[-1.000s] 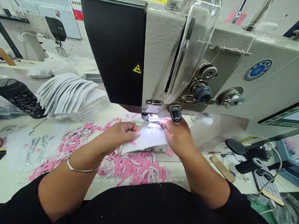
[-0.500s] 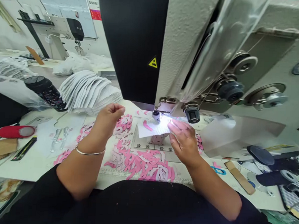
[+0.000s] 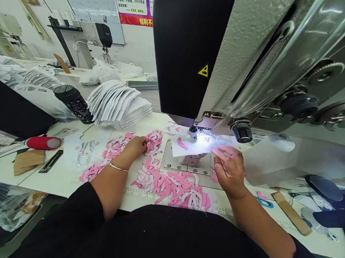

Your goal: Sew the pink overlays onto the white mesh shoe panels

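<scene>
Forearms (image 3: 108, 183) come out of black sleeves (image 3: 84, 205) and reach forward to the sewing machine (image 3: 191, 49). The left hand (image 3: 133, 150) lies in front of the machine, with the fingers curled loosely and resting on the loose pink cut pieces (image 3: 169, 186). Its fingertips are turned down, so I cannot tell if they pinch one piece. A thin bracelet (image 3: 117, 167) sits on this wrist. The right hand (image 3: 229, 168) is to the right of the needle area, half open, with the palm turned inward and the index finger stretched toward the white mesh piece (image 3: 194, 145). This hand has hold of nothing, but I cannot tell if the finger touches the mesh edge or is just beside it.

The mesh piece lies flat under the presser foot (image 3: 193, 132), on a metal template plate (image 3: 188, 160), and a pink curved strip (image 3: 182, 143) lies on it. Bright light from the machine washes out the middle of the mesh, so its marks are hard to read.

Left of the machine, on the white table (image 3: 42, 180), stands a fanned stack of white mesh pieces (image 3: 118, 107) beside a black bottle (image 3: 74, 102). Behind them, another sewing machine (image 3: 87, 40) stands near the wall.
</scene>
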Tool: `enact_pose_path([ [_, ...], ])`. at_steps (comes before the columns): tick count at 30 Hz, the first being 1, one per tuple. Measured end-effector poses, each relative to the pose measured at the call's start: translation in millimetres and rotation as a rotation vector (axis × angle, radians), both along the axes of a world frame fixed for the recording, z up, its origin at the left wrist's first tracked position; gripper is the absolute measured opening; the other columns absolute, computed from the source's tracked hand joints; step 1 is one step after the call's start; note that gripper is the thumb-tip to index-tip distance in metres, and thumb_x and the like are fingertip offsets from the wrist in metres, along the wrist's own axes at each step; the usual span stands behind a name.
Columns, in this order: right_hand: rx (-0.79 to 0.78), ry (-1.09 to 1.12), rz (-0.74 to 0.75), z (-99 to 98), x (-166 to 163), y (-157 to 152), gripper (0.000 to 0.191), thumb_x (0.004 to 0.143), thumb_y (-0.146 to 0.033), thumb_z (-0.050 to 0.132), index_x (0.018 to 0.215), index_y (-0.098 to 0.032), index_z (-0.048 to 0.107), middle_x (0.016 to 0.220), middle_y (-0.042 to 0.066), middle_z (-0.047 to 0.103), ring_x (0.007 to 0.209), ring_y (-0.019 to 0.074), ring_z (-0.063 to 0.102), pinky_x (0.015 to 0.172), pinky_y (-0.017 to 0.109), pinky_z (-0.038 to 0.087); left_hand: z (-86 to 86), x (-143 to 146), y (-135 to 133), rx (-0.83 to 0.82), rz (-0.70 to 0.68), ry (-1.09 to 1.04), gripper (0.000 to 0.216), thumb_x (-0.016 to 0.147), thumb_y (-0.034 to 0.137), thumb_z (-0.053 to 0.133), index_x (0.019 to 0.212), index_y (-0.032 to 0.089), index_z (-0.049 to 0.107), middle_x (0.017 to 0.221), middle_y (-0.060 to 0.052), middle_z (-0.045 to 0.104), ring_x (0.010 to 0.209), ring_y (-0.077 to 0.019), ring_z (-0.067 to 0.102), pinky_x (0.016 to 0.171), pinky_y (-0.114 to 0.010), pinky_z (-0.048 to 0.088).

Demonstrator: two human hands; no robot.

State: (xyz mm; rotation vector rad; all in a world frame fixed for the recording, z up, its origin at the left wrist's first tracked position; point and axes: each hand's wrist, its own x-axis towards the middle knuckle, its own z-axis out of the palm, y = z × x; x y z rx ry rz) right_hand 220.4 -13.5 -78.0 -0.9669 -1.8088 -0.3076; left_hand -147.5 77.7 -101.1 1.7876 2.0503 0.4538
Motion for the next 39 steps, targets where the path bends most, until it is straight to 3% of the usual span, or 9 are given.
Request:
enact_pose_path([
  [9, 0.013, 0.003, 0.01, 0.1, -1, 1, 0.039, 0.086, -0.011, 0.061, 0.119, -0.031, 0.065, 0.119, 0.007, 0.063, 0.11, 0.0252, 0.06, 0.096, 0.049, 0.051, -1.2, -3, -5, 0.04, 0.014, 0.006, 0.016, 0.068, 0.023, 0.061, 0.081, 0.022, 0.071, 0.087, -0.007, 0.071, 0.078, -0.0233, 0.06, 0.062, -0.031, 0.037],
  [16, 0.003, 0.011, 0.014, -0.3, -1, 0, 0.036, 0.086, -0.012, 0.06, 0.117, -0.029, 0.066, 0.119, 0.007, 0.063, 0.111, 0.0248, 0.06, 0.097, 0.048, 0.051, 3.9, 7, -9, 0.048, 0.005, -0.047, 0.015, 0.071, 0.03, 0.063, 0.062, 0.019, 0.065, 0.064, -0.004, 0.065, 0.062, -0.0184, 0.055, 0.058, -0.031, 0.035],
  [22, 0.042, 0.006, 0.02, 5.0, 0, -3, 0.037, 0.086, -0.009, 0.061, 0.117, -0.029, 0.066, 0.117, 0.008, 0.063, 0.109, 0.0258, 0.059, 0.095, 0.049, 0.05, 25.3, 9, -23, 0.22, 0.091, -0.065, 0.024, 0.082, 0.039, 0.058, 0.083, 0.019, 0.07, 0.078, -0.004, 0.07, 0.069, -0.0188, 0.06, 0.06, -0.029, 0.04],
  [25, 0.054, 0.031, 0.069, 16.2, -6, -16, 0.035, 0.085, -0.008, 0.06, 0.114, -0.028, 0.067, 0.107, 0.007, 0.065, 0.1, 0.0247, 0.061, 0.089, 0.046, 0.05, 45.8, 17, -46, 0.454, 0.103, -0.018, 0.029, 0.09, 0.044, 0.053, 0.098, 0.022, 0.071, 0.082, -0.004, 0.073, 0.078, -0.0207, 0.064, 0.072, -0.032, 0.045],
  [27, -0.054, 0.063, 0.188, 26.9, -16, -28, 0.03, 0.087, -0.01, 0.058, 0.111, -0.027, 0.066, 0.093, 0.004, 0.066, 0.088, 0.0213, 0.062, 0.08, 0.041, 0.051, 60.4, 30, -68, 0.856, -0.08, 0.074, 0.019, 0.091, 0.036, 0.059, 0.094, 0.022, 0.072, 0.082, -0.003, 0.075, 0.081, -0.0203, 0.068, 0.087, -0.036, 0.047],
  [30, -0.543, 0.175, 0.443, 44.4, -37, -44, 0.013, 0.095, -0.027, 0.056, 0.104, -0.025, 0.065, 0.083, 0.002, 0.065, 0.075, 0.0164, 0.061, 0.067, 0.031, 0.049, 80.0, 58, -102, 1.232, -0.486, 0.12, 0.014, 0.083, 0.016, 0.07, 0.094, 0.025, 0.07, 0.086, 0.001, 0.078, 0.086, -0.0185, 0.073, 0.098, -0.037, 0.048],
  [32, -0.89, 0.312, 0.633, 54.0, -50, -49, 0.018, 0.096, -0.04, 0.054, 0.096, -0.023, 0.062, 0.08, 0.001, 0.063, 0.07, 0.0144, 0.06, 0.063, 0.028, 0.048, 88.9, 76, -118, 1.292, -0.664, 0.124, 0.027, 0.08, 0.01, 0.072, 0.102, 0.026, 0.069, 0.09, 0.001, 0.079, 0.092, -0.0185, 0.074, 0.098, -0.036, 0.05],
  [34, -1.079, 0.473, 0.753, 60.4, -60, -49, 0.027, 0.096, -0.047, 0.054, 0.089, -0.022, 0.058, 0.078, 0.0, 0.062, 0.068, 0.0131, 0.058, 0.061, 0.027, 0.047, 92.8, 89, -128, 1.299, -0.751, 0.104, 0.032, 0.079, 0.008, 0.072, 0.107, 0.025, 0.068, 0.093, -0.001, 0.079, 0.095, -0.0188, 0.074, 0.098, -0.035, 0.051],
  [39, -1.072, 0.59, 0.72, 65.8, -62, -44, 0.022, 0.091, -0.039, 0.059, 0.08, -0.021, 0.055, 0.07, -0.003, 0.057, 0.062, 0.0111, 0.052, 0.058, 0.024, 0.043, 90.6, 105, -138, 1.067, -0.718, -0.192, 0.03, 0.079, 0.011, 0.074, 0.105, 0.025, 0.067, 0.095, -0.002, 0.077, 0.091, -0.0192, 0.073, 0.093, -0.036, 0.054],
])
